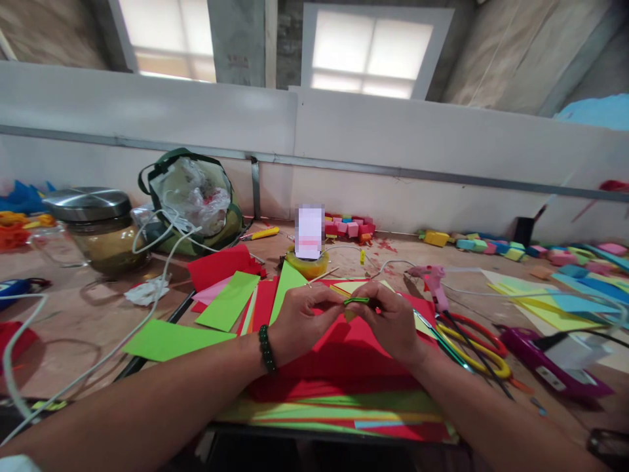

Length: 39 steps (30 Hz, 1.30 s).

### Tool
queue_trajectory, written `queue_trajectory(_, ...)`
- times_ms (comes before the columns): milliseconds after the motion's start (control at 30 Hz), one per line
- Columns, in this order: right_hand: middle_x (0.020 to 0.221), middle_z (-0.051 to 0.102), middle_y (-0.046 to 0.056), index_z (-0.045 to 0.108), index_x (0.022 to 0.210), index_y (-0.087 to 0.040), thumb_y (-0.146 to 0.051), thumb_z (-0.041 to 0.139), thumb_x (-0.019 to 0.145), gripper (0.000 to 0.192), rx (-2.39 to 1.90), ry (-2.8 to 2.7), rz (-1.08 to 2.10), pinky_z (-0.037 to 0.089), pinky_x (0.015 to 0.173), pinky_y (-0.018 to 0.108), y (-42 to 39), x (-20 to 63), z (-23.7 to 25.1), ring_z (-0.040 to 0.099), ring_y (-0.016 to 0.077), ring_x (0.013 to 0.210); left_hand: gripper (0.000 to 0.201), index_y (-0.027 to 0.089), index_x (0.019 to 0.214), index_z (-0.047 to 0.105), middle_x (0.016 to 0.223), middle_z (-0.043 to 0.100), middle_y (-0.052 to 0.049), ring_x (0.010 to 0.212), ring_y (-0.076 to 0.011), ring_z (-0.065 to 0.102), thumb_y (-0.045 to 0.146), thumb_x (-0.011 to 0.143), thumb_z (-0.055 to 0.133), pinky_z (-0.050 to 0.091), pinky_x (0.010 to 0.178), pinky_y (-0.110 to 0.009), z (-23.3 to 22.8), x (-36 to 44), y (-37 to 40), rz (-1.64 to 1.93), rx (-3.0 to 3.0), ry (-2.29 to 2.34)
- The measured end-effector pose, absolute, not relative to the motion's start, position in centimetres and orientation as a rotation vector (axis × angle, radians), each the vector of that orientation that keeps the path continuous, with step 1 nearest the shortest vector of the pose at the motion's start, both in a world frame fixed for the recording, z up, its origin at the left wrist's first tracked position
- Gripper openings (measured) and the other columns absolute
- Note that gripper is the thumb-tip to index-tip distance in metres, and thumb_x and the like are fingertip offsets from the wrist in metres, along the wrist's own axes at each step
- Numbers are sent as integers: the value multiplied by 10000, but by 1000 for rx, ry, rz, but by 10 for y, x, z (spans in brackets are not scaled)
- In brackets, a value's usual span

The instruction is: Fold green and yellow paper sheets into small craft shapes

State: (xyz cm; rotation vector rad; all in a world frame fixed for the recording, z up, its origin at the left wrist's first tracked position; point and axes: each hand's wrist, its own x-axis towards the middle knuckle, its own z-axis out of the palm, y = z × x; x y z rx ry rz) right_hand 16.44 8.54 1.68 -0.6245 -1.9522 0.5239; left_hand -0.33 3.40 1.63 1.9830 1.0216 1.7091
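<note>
Holding a small green paper fold [358,301] in both hands, just above the red sheets [339,357], near mid-view. At left hand [301,321]: closed grip, thumb against finger, pinching the near-left end. At right hand [394,328]: closed grip, same pinch, on the right end. Also seeing a yellowish scrap [350,315] right below; can't tell if attached. On text: can't read white label [545,376] on purple power strip [570,387], too small; can't read faint marks on grey pillar [236,39], blurred; can't make out phone [309,229] screen at yellow tape roll [317,263], pixelated; same for yellow tag [362,257] on the cable, too small. Around on counter [73,314]: green paper pieces [228,301] by left hand; pink glue gun [435,288] and yellow-handled scissors [500,369] right of right hand. Farther left: glass mug [105,244] with metal lid, green bag [228,226] with clear plastic inside, yellow box cutter [265,233]. Along back wall: mixed-colour blocks [351,229].
</note>
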Motion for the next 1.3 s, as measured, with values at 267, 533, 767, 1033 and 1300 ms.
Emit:
queue_trajectory(267,545,599,-3,582,655,-180,-380,704,773,262,-641,-1934,518,370,425,223,86,165,17,498,106,457,74,146,726,679,641,670,-9,576,-89,567,128,788,643,433,546,-184,14,-5,37,1700,2007,1007)
queue_trajectory(533,540,573,-7,578,682,-172,-440,675,784,303,-722,-1898,535,407,440,226,88,165,14,513,112,464,85,146,844,691,754,701,-42,679,-125,633,135,778,639,508,618,-213,17,-3,32,1647,2025,996)
queue_trajectory(767,561,600,0,568,687,-178,-413,678,791,279,-683,-1888,636,419,433,230,82,161,15,521,110,451,48,158,759,653,715,684,-17,659,-117,615,114,780,651,494,632,-220,14,-4,32,1650,2083,1052)
queue_trajectory(1033,595,606,-10,567,855,-197,-360,649,822,185,-596,-1959,672,408,432,231,77,164,17,538,119,475,95,161,770,649,716,685,-11,655,-115,614,72,765,619,486,614,-208,13,-5,37,1705,2025,1105)
queue_trajectory(1300,708,612,20,619,895,-204,-269,583,872,78,-554,-1987,415,434,512,250,77,165,19,539,125,573,95,158,760,655,699,679,-11,644,-113,609,80,777,604,484,606,-207,13,-6,38,1693,2032,1095)
